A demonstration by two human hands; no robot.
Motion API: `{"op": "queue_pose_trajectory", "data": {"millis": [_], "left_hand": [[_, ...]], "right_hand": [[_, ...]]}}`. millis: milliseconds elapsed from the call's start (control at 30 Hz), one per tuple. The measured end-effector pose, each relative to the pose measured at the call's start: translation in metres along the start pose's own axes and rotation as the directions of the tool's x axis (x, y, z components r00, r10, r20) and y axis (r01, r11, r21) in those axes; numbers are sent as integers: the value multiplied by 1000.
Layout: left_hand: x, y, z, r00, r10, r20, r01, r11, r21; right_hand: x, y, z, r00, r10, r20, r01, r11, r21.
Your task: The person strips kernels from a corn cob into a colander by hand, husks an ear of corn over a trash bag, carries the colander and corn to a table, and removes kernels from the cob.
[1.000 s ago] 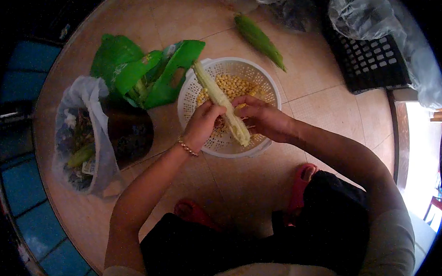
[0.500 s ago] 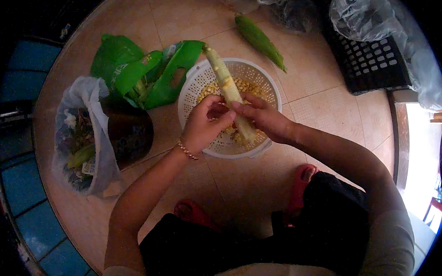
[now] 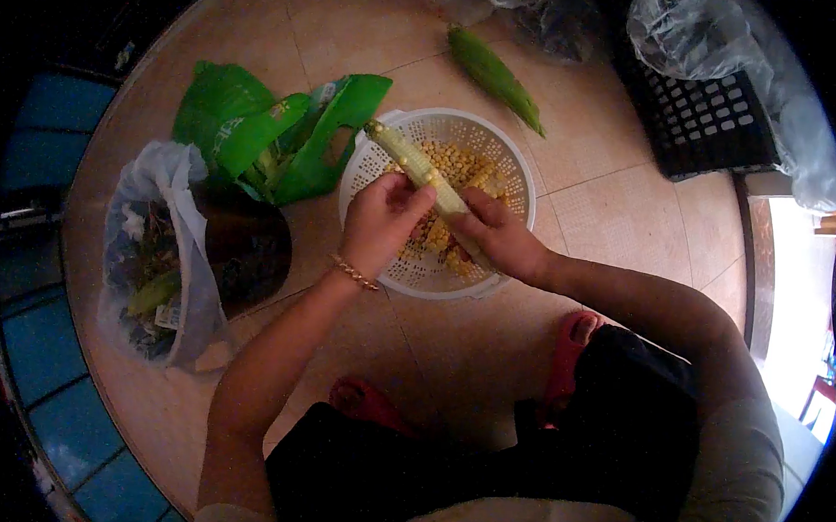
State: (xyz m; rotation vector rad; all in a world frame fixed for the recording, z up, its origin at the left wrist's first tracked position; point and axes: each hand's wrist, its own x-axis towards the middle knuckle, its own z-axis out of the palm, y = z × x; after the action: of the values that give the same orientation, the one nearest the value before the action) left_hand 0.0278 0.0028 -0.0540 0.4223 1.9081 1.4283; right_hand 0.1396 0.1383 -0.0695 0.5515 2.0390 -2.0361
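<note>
A mostly stripped corn cob (image 3: 406, 155), with a few yellow kernels left on its side, slants over a white colander (image 3: 361, 181). My right hand (image 3: 500, 234) is wrapped round the cob's lower end. My left hand (image 3: 383, 218) is closed against the cob's near side, its thumb at the remaining kernels; its other fingertips are partly hidden. Loose corn kernels (image 3: 458, 161) lie in the colander beneath both hands.
An unhusked ear of corn (image 3: 494, 80) lies on the tiled floor beyond the colander. Left of it are a green bag (image 3: 257, 131) and a white plastic bag (image 3: 183, 253) of scraps. A black crate (image 3: 708, 124) stands at far right.
The cob's far end has swung left and down, so it lies more slanted and lower over the colander. Both hands have shifted slightly with it, still on the cob.
</note>
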Motion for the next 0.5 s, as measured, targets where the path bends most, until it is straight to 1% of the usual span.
{"op": "queue_pose_trajectory", "data": {"millis": [67,133,167,200,233,300,333,400,433,500], "left_hand": [[0,-3,0,1000,27,-8,-27,999,33],[1,-9,1,998,56,-17,-55,996,67],[2,-12,3,999,25,-25,-23,997,72],[1,-7,6,999,-5,-33,8,997,77],[-1,-2,9,999,-6,-33,8,997,77],[-7,9,16,990,-104,-94,109,993,41],[-6,8,15,990,-105,-94,109,993,41],[-3,2,15,995,-48,-86,65,976,209],[-1,-1,12,995,-48,-86,65,976,209],[4,-11,2,993,-113,22,107,974,199]], "right_hand": [[-2,-1,2,1000,-25,-13,25,999,-30],[-4,-2,5,992,-98,-78,78,971,-227],[-5,-2,6,992,-98,-77,79,971,-228],[-8,-4,7,987,-129,-98,86,929,-360],[-9,-7,8,980,-162,-114,87,869,-487],[-10,-10,9,983,-143,-117,67,865,-498],[-11,-11,9,985,-125,-121,47,859,-509],[-10,-10,9,985,-117,-125,42,873,-486],[-9,-10,9,986,-109,-129,37,886,-462],[-8,-11,7,990,-98,-102,45,900,-434]]}}
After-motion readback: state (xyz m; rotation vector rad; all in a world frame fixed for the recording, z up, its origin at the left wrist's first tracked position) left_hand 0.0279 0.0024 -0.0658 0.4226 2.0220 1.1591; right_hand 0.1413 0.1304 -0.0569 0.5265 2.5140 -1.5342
